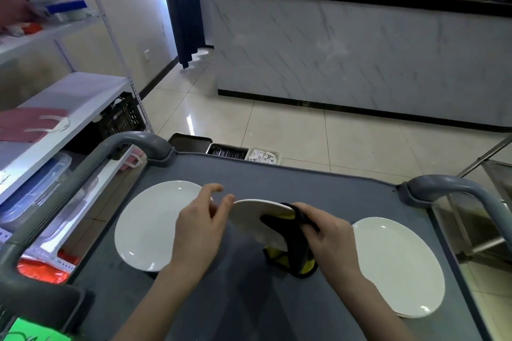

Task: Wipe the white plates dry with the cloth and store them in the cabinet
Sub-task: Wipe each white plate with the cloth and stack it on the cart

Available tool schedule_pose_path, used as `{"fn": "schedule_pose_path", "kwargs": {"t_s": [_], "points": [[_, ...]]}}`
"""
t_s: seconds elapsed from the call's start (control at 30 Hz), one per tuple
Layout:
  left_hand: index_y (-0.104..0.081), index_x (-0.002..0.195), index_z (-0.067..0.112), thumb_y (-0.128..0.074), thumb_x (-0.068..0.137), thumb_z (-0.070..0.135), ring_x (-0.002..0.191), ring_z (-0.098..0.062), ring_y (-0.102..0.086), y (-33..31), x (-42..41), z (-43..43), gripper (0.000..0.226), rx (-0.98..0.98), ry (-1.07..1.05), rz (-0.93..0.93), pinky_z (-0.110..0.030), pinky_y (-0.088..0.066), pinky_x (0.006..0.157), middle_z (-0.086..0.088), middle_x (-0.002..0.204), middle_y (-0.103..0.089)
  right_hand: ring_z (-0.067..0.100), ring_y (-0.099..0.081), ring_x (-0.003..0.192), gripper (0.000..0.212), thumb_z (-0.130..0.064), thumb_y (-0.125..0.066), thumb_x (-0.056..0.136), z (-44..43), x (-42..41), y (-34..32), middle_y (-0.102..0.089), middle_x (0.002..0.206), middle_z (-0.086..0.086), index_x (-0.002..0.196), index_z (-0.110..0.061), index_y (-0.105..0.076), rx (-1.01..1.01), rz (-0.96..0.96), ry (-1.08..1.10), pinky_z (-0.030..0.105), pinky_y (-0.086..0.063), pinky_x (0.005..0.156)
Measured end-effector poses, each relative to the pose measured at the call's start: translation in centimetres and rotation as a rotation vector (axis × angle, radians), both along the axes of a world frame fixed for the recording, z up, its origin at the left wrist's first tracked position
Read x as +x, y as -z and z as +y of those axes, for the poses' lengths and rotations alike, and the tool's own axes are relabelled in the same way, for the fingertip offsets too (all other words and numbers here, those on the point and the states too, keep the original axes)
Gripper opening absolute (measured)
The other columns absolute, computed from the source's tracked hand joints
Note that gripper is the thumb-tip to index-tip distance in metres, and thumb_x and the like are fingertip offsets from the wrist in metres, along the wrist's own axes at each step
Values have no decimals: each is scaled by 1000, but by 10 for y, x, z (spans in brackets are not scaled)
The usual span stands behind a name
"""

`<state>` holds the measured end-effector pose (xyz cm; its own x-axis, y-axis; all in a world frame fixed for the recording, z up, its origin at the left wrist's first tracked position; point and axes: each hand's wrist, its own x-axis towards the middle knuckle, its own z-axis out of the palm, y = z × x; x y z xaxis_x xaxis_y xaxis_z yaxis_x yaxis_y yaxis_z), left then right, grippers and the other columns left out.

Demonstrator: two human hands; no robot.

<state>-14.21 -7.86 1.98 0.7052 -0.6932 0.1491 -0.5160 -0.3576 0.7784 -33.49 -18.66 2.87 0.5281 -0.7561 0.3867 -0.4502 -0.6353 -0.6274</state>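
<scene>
Above the middle of the grey cart top [304,188] a white plate [249,219] is lifted and tilted. My right hand [329,241] grips a black and yellow cloth [296,255] wrapped over the plate's right edge. My left hand [202,227] is at the plate's left edge, fingers straight and spread, fingertips touching the rim. A second white plate [146,227] lies flat on the cart at the left. A third white plate [399,266] lies flat at the right. No cabinet is visible in this view.
Grey cart handles rise at the left [138,141] and right [454,188]. A white shelf unit [83,108] with boxes stands at the left. Small trays [227,149] hang off the cart's far edge. A marble-fronted counter [360,50] stands across the tiled floor.
</scene>
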Motion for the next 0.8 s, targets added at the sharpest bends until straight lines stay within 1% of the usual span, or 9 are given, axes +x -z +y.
{"fn": "schedule_pose_path", "kwargs": {"t_s": [0.1,0.17,0.23,0.3,0.37,0.47,0.57,0.67,0.8], "points": [[-63,99,32,-50,94,52,74,-15,-73,2,-9,-6,25,38,4,636,-43,-59,80,-1,82,-74,16,-70,84,38,-5,-57,75,9,-2,-2,-74,95,-10,106,-21,-73,-82,-27,-22,33,-56,69],[-67,93,25,-53,93,53,82,-21,-73,2,-14,-16,31,60,0,804,-41,-61,78,-8,93,-73,14,-71,85,38,-1,-58,73,17,-1,-2,-74,98,-8,104,-17,-74,-190,-32,-82,30,-56,68],[-69,94,15,-60,91,48,82,-24,-71,3,-15,-23,35,69,-22,899,-37,-61,68,-11,89,-71,12,-71,93,35,-3,-53,78,25,-1,0,-73,105,-5,105,-12,-74,-272,-38,-160,28,-56,74],[-68,97,6,-67,91,31,73,-21,-69,5,-15,-25,26,22,-25,1022,-32,-58,60,-11,80,-69,12,-68,101,34,-1,-54,80,30,-2,5,-71,111,-3,107,-9,-73,-299,-55,-214,29,-57,79],[-67,102,5,-66,89,10,68,-20,-67,7,-13,-23,14,0,-41,1099,-31,-55,58,-12,80,-69,13,-67,105,44,10,-60,69,33,-3,11,-70,113,-2,107,-8,-73,-310,-48,-248,31,-57,82],[-65,105,6,-58,88,-9,75,-27,-63,11,-11,-23,23,-57,-69,1195,-32,-54,60,-18,93,-66,11,-64,110,53,14,-61,61,35,-6,18,-69,115,-4,106,-10,-73,-256,-19,-342,28,-54,90],[-59,121,12,-51,85,-22,89,-29,-66,17,-8,-20,51,-170,-86,1256,-32,-60,60,-18,109,-66,2,-64,108,50,12,-56,70,33,-13,21,-69,114,-13,107,-17,-73,108,-110,-327,20,-50,91],[-58,129,21,-49,83,-26,95,-25,-68,24,-3,-14,66,-251,-38,1237,-31,-60,65,-12,115,-69,2,-66,96,43,11,-55,85,25,-17,20,-73,100,-15,102,-26,-72,425,-233,-149,15,-48,82],[-59,132,22,-54,83,-20,102,-24,-68,25,9,-3,65,-316,4,1216,-30,-59,72,-11,117,-71,1,-65,88,36,1,-55,92,17,-17,20,-72,93,-15,103,-31,-68,471,-216,-74,13,-46,74]]}}
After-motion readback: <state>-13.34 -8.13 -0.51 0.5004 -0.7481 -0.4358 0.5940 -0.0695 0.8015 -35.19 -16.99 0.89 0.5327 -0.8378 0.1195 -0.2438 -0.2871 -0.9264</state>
